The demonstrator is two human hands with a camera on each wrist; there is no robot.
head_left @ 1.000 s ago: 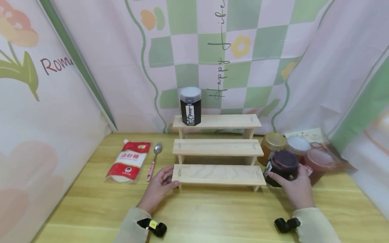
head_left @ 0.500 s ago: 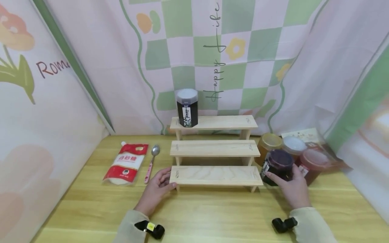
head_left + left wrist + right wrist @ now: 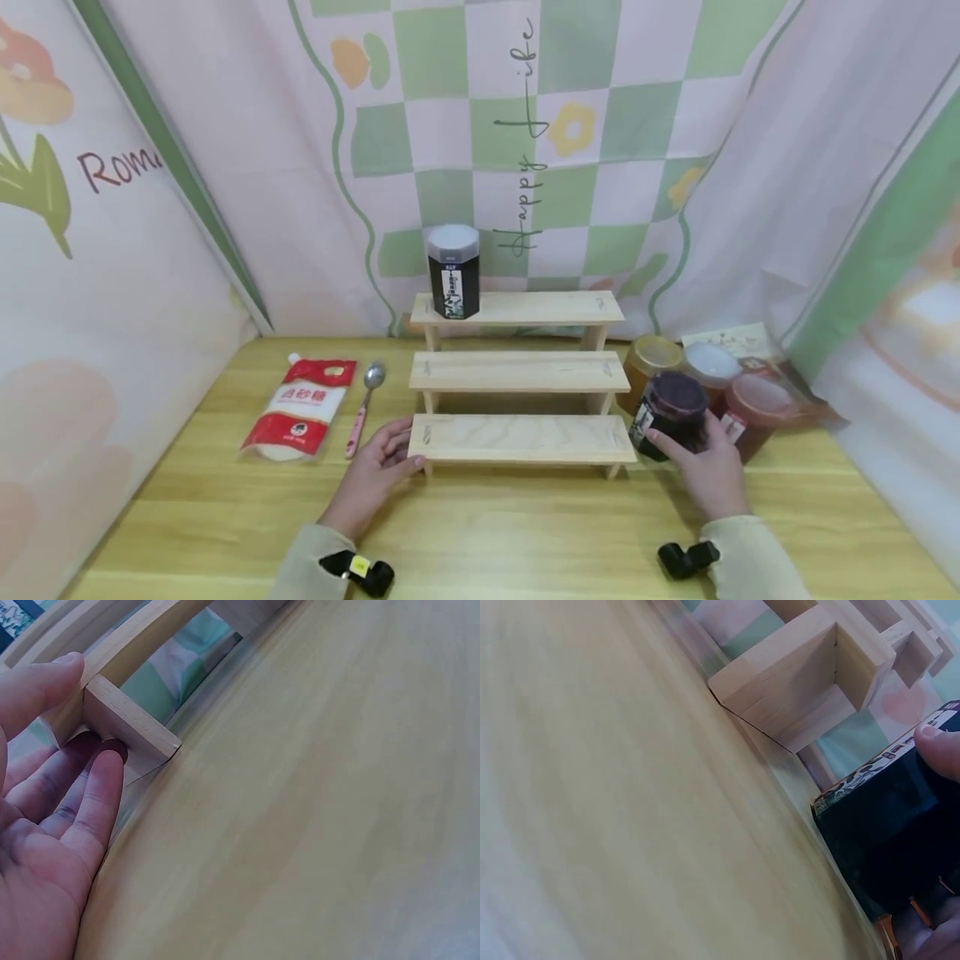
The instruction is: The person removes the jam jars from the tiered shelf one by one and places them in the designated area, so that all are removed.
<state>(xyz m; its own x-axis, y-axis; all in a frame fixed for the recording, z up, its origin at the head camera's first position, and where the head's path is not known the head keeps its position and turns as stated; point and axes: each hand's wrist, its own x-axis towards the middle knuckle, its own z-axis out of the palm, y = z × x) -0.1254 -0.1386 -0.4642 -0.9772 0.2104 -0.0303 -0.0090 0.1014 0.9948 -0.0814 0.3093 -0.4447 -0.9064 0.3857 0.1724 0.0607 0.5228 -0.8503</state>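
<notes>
A three-tier wooden display stand (image 3: 521,437) stands on the table. At the left end of its lowest tier is my left hand (image 3: 375,475), with the thumb at the board's edge and the fingers curled against the side leg (image 3: 131,724). My right hand (image 3: 705,471) grips a dark jar (image 3: 671,417) with a purple-black lid, just right of the stand. In the right wrist view the jar (image 3: 900,817) appears upright on the table, with the thumb along its side. Another black jar (image 3: 454,279) with a translucent white lid sits on the top tier, at the left.
Behind the right hand stand a yellow-lidded jar (image 3: 648,362), a white-lidded jar (image 3: 712,367) and a reddish jar (image 3: 757,408). A brownish packet (image 3: 798,392) lies behind them. To the left lie a red-and-white sugar bag (image 3: 302,408) and a pink-handled spoon (image 3: 365,408). A patterned curtain hangs behind.
The head view has turned slightly, so everything sits a little further left and lower. Both hands keep their holds, and the jar shows no clear movement against the stand.
</notes>
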